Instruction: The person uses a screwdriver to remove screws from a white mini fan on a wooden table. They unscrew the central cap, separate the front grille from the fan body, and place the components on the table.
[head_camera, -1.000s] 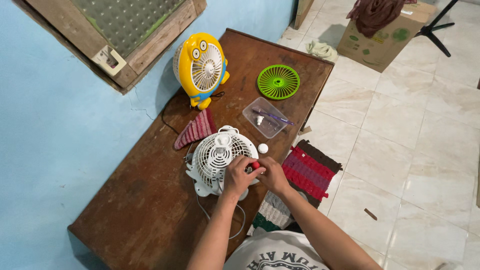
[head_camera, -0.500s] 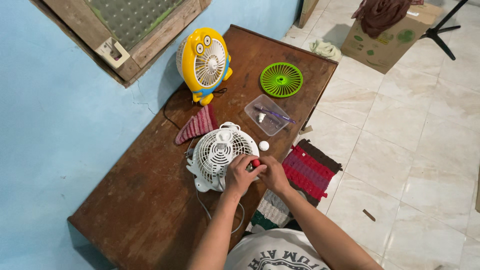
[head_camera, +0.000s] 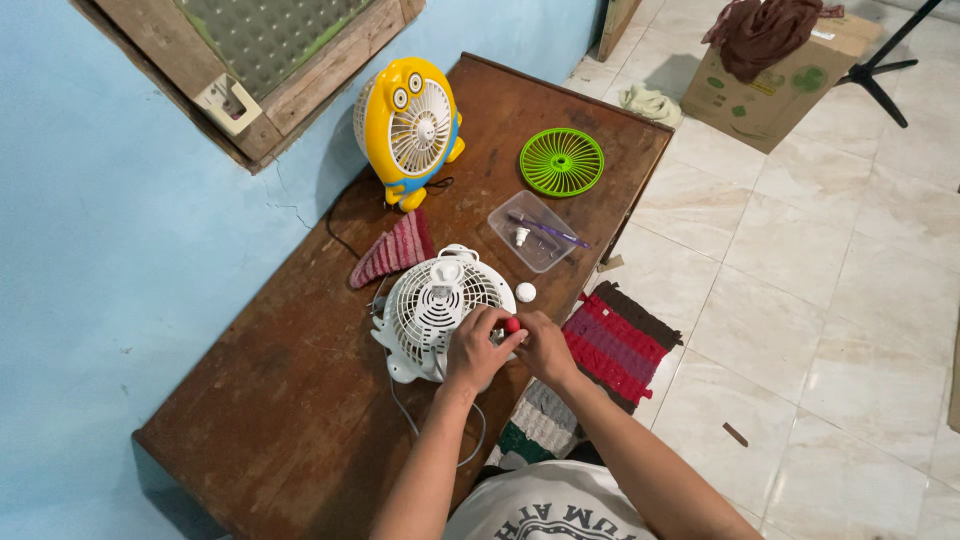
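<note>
The left hand presses closed on the white fan, lying face-down at table centre; the right hand pinches a red-handled tool at its five-o'clock edge. A green grille already lies loose at one o'clock, so this fan's casing looks only partly undone.

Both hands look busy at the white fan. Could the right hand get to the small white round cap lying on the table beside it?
Probably yes. The small white round cap lies uncovered on the brown wooden table, just beyond the right hand, with nothing between them; the hand would first have to release the red-tipped tool.

Head camera, looking steeply down, close above table
</note>
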